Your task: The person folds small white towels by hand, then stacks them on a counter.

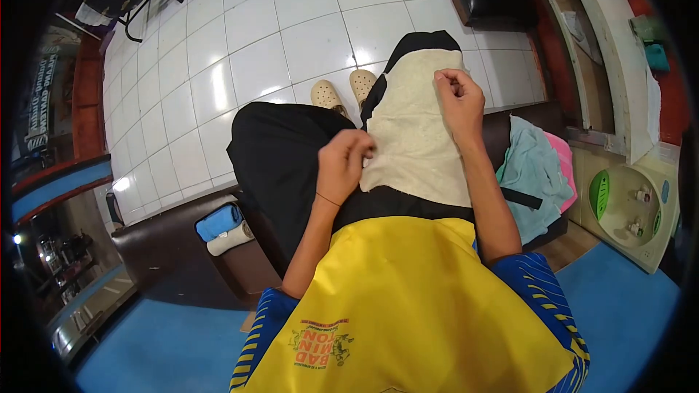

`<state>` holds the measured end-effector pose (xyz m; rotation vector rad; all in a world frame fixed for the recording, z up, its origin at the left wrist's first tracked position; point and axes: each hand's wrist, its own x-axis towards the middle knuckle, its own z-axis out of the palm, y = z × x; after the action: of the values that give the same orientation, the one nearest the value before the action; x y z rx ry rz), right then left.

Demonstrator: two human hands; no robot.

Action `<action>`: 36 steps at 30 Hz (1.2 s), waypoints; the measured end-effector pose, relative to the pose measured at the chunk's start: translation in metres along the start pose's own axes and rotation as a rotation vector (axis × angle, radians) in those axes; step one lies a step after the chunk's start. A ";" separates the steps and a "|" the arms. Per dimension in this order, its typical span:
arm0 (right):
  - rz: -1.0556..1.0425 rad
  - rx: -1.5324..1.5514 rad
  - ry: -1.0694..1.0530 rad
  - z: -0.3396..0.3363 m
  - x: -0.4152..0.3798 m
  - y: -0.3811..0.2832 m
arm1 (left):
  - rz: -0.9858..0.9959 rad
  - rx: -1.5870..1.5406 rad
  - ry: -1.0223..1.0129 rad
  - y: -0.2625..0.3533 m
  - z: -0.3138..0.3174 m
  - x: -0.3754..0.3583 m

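Note:
A cream cloth [415, 124] lies spread over my right thigh, on black trousers [280, 160]. At its left edge, my left hand [344, 156] has its fingers curled and closed on the cloth's border; the fingertips are slightly blurred. My right hand [463, 105] rests over the upper right edge of the cloth, thumb and fingers bent together. Whether anything is pinched in those right fingers is hidden.
On the brown bench [167, 262] to my left sit a rolled blue cloth [218, 223] and a rolled cream cloth [230, 239]. Light-blue cloth [535, 175] and pink cloth [562, 167] lie to my right, near a washbasin [619, 236]. Tan clogs [326, 94] are on my feet.

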<state>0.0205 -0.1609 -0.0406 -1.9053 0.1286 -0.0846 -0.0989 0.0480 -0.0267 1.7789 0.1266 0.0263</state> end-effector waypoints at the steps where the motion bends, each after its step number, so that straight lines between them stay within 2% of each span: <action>1: 0.003 0.002 0.002 0.000 0.000 0.002 | -0.018 0.004 0.066 -0.004 -0.005 0.001; 3: -0.029 0.032 0.032 0.001 0.002 0.007 | -0.124 -0.035 0.171 -0.018 -0.021 0.005; 9: -0.018 0.043 0.021 0.001 0.003 0.008 | -0.046 -0.143 0.407 -0.021 -0.065 0.031; 11: -0.020 0.032 0.023 0.000 0.002 0.007 | -0.143 0.236 0.327 0.003 -0.077 0.036; 14: -0.017 0.026 0.029 -0.001 0.002 0.003 | 0.108 0.166 0.382 0.033 -0.050 0.044; 15: -0.010 0.031 0.030 -0.001 0.001 0.003 | 0.165 0.280 0.306 0.031 -0.050 0.042; 17: -0.015 0.040 0.035 -0.001 0.001 0.006 | 0.058 0.369 -0.068 0.041 -0.057 0.029; 18: -0.022 0.048 0.038 -0.002 0.001 0.008 | -0.081 0.320 -0.225 0.044 -0.057 0.022; 20: -0.017 0.050 0.040 -0.002 0.001 0.008 | 0.083 0.295 -0.388 0.059 -0.051 0.009; 24: 0.005 0.061 0.030 0.000 0.001 0.005 | 0.203 0.344 -0.396 0.039 -0.039 -0.014; 27: 0.000 0.055 0.033 0.001 0.001 0.004 | 0.167 0.298 -0.403 0.028 -0.047 -0.019; 30: -0.028 0.062 0.033 0.000 0.002 0.012 | 0.064 0.358 -0.211 0.029 -0.071 -0.020; 31: -0.029 0.063 0.031 0.000 0.003 0.010 | -0.055 0.306 -0.130 0.029 -0.079 -0.021; 36: -0.032 0.029 0.030 0.001 0.001 0.005 | -0.063 0.117 0.189 0.021 -0.103 -0.014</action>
<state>0.0215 -0.1618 -0.0453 -1.8775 0.1166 -0.1355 -0.1199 0.1421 0.0162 1.8857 0.3257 0.1447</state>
